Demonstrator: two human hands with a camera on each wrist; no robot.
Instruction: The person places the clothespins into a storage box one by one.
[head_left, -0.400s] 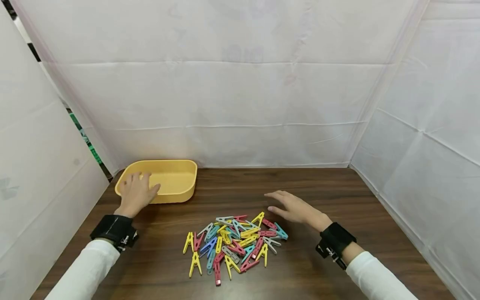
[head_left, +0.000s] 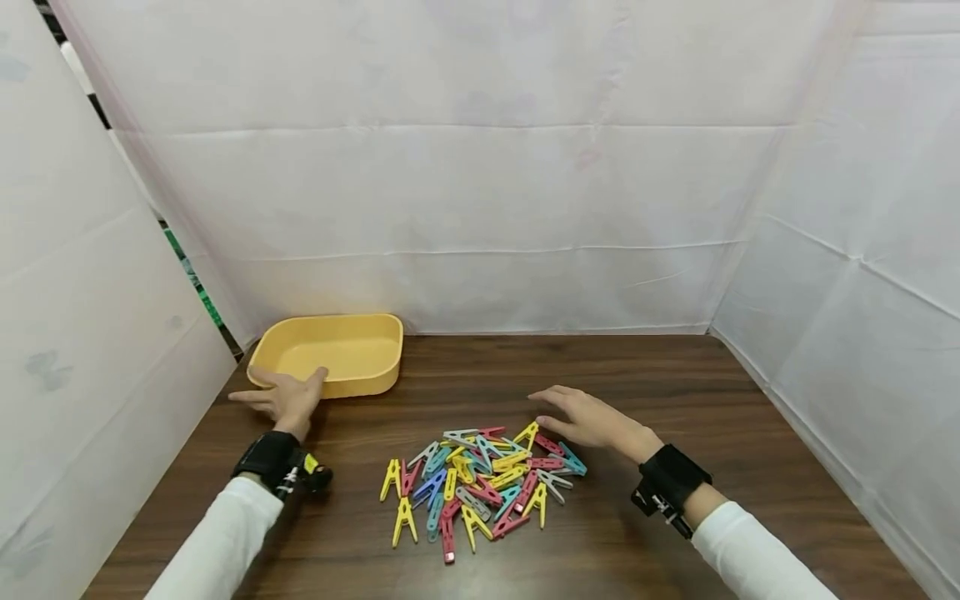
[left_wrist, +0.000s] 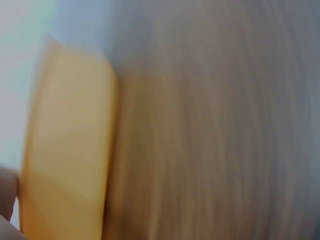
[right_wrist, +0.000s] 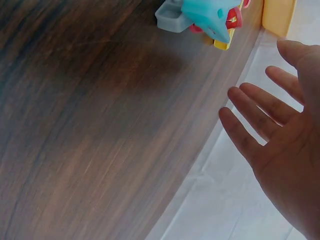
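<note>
Hands: I see both over a dark wooden table, white sleeves and black wrist straps on each arm.
Left hand: my left hand lies at the near rim of the yellow tray, fingers spread and released, grasping nothing; the thumb tip reaches the tray's front wall, and I cannot tell whether it truly touches.
Left wrist view: heavily blurred; I can make out only the tray as a yellow block, wood grain beside it and a fingertip at the lower left edge.
Right hand: my right hand hovers palm down at the far right edge of the clothespin pile, fingers straight and relaxed, holding nothing. In the right wrist view the same hand shows spread fingers clear of the pegs.
Clothespins: a loose heap of yellow, blue, teal, pink and grey plastic pegs sits near the front edge of the table, about midway between its left and right sides; a few yellow ones lie just apart on the heap's left.
Tray: stands in the far left corner of the table, against the white cloth backdrop.
Peg seen close: a teal clothespin lies atop others at the upper edge of the right wrist view.
</note>
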